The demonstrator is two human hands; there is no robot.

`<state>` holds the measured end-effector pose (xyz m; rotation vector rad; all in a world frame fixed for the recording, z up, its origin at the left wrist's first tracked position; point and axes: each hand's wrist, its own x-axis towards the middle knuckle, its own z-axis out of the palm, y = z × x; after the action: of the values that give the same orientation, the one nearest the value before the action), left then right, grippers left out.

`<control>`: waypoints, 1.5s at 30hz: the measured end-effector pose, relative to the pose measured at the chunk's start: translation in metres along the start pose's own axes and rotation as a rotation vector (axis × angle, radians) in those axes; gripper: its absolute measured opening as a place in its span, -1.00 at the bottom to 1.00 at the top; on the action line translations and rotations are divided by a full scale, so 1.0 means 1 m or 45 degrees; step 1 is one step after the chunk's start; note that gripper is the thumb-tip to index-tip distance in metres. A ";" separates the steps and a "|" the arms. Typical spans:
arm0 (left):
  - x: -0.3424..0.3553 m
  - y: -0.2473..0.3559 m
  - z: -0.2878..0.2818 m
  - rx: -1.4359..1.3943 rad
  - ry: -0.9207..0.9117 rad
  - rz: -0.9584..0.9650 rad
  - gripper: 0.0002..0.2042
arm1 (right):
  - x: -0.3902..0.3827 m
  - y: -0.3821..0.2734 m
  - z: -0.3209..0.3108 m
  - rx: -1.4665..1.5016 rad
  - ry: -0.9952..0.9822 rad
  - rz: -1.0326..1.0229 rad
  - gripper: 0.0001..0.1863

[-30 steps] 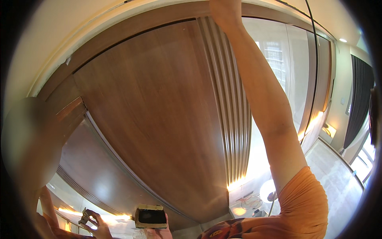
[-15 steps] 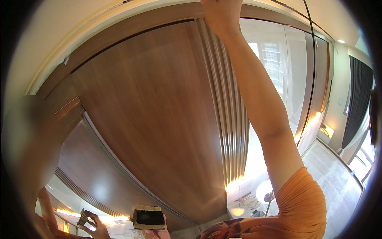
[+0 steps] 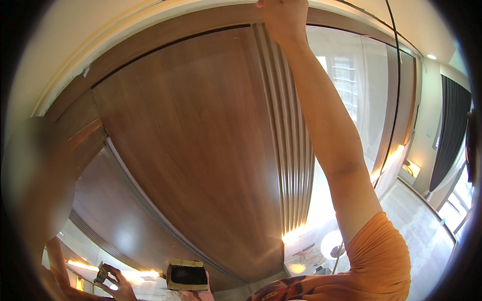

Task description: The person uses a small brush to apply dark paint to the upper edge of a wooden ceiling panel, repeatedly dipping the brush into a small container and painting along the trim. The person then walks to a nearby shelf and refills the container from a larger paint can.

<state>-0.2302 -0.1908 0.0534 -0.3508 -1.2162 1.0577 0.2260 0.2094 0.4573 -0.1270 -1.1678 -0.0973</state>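
My right arm in an orange sleeve reaches up along the brown wood panel (image 3: 186, 140). My right hand (image 3: 285, 20) is at the top trim (image 3: 329, 19), its fingertips mostly out of sight. At bottom centre, my left hand (image 3: 196, 294), pinkish and mostly hidden, supports a small open box (image 3: 187, 273) with a dark inside. Left of it, another hand (image 3: 119, 285), apparently a co-worker's, pinches a small dark object (image 3: 103, 273) too small to name.
A blurred, close shape (image 3: 37, 180) fills the left side. Right are a ribbed strip (image 3: 281, 150), pale glossy panel (image 3: 374, 85), hanging black cable (image 3: 397, 50) and dark curtain (image 3: 449, 125). A round white lamp (image 3: 331, 245) and loose wires (image 3: 309, 256) show below.
My right hand sits slightly lower in the picture than a second ago. The box and the hand beside it appear a little further left.
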 end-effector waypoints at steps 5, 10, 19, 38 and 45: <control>0.013 -0.014 -0.011 0.422 -0.120 0.309 -0.74 | 0.000 0.006 -0.018 -0.148 0.035 0.142 -0.78; 0.011 -0.014 -0.010 0.902 -0.196 0.722 -0.73 | -0.012 0.009 -0.012 0.123 0.004 0.050 -0.80; 0.007 -0.010 -0.002 0.022 -0.006 0.025 -0.72 | 0.000 0.001 -0.001 0.140 -0.245 0.058 -0.83; 0.000 -0.005 0.011 0.586 -0.067 0.515 -0.75 | 0.007 0.012 -0.027 -0.123 -0.039 -0.027 -0.82; 0.015 -0.024 -0.010 1.015 -0.152 0.838 -0.80 | 0.006 0.003 -0.017 -0.096 -0.161 -0.053 -0.82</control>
<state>-0.2105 -0.1877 0.0759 -0.0504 -0.6863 2.0518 0.2443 0.2094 0.4558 -0.1773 -1.2941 -0.1723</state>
